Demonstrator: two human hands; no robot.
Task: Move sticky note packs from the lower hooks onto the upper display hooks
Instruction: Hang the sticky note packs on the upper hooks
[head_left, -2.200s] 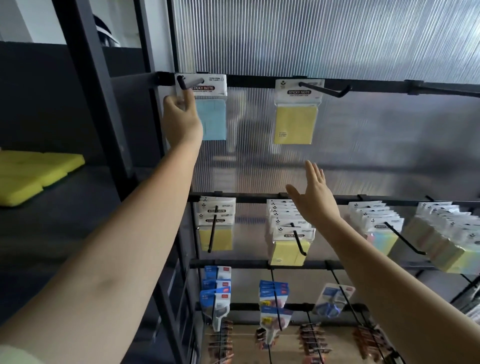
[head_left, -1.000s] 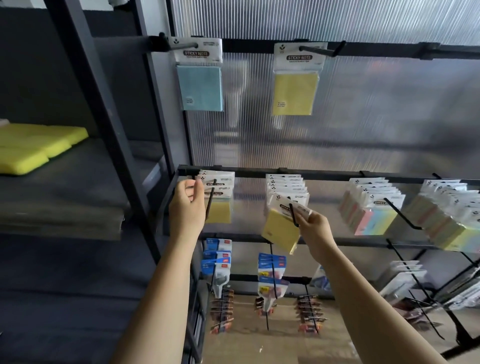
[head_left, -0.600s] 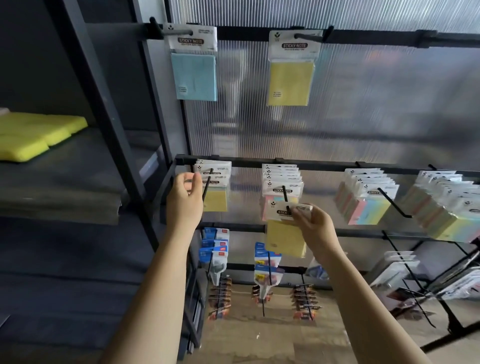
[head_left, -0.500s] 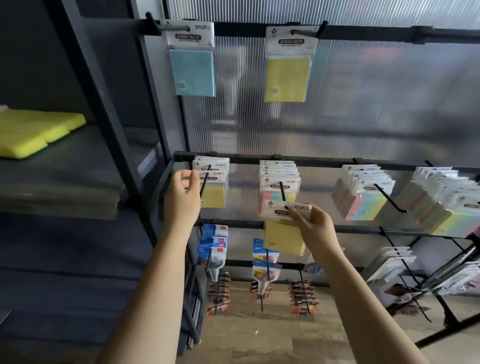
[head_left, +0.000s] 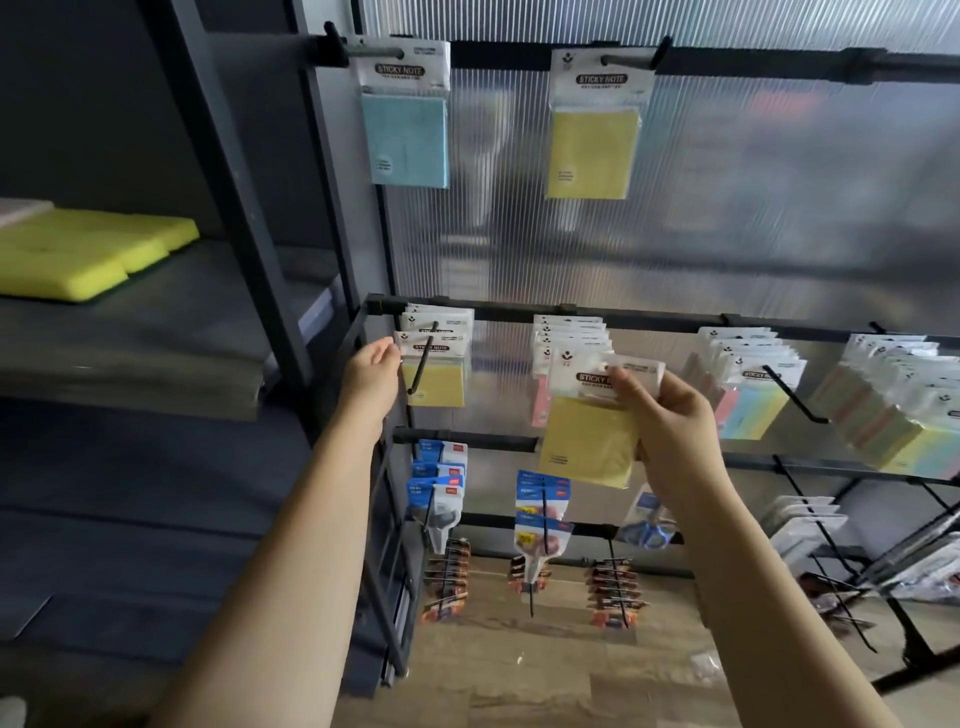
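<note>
Head view: right hand (head_left: 670, 421) pinches yellow pack (head_left: 589, 441), long axis twelve-to-six, hook hidden; left hand (head_left: 370, 384) pinches hanging pack (head_left: 434, 371) at nine o'clock.

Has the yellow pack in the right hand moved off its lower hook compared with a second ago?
Yes. The yellow pack, pinched by the right hand, has come forward off the lower hook and now hangs free in front of the remaining stack.

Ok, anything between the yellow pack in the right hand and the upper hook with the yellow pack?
Nothing visible. The right hand holds the yellow pack off its hook; open panel lies up to the upper hook, which carries one hung pack.
</note>
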